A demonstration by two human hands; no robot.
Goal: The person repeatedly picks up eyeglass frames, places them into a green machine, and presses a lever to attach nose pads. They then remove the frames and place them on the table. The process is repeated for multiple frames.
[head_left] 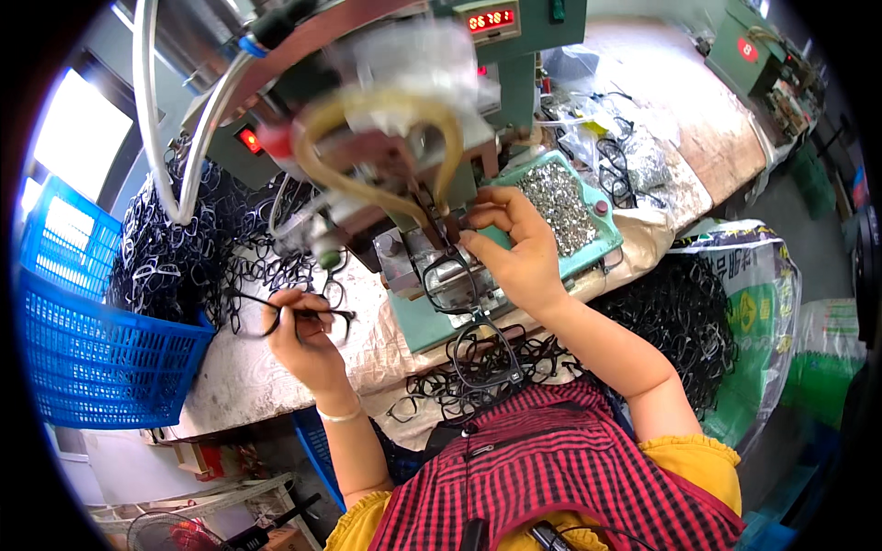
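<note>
My left hand (305, 335) is closed round a black eyeglass frame (246, 298), held over the table to the left of the press machine (395, 248). Under the machine's head, a second black eyeglass frame (484, 321) stretches toward me, one rim above the other. My right hand (519, 248) is at the upper end of this frame, thumb and fingers curled together close to the machine's working point. Its fingertips are partly hidden by the machine. A yellowish tube loop (447, 138) above is blurred.
A turquoise tray (602, 246) of small metal parts stands right of the machine. At left, a blue basket (110, 354) stands beside piled black frames (175, 248). More frames (542, 358) lie before my apron. An open sack (763, 312) of frames is at right.
</note>
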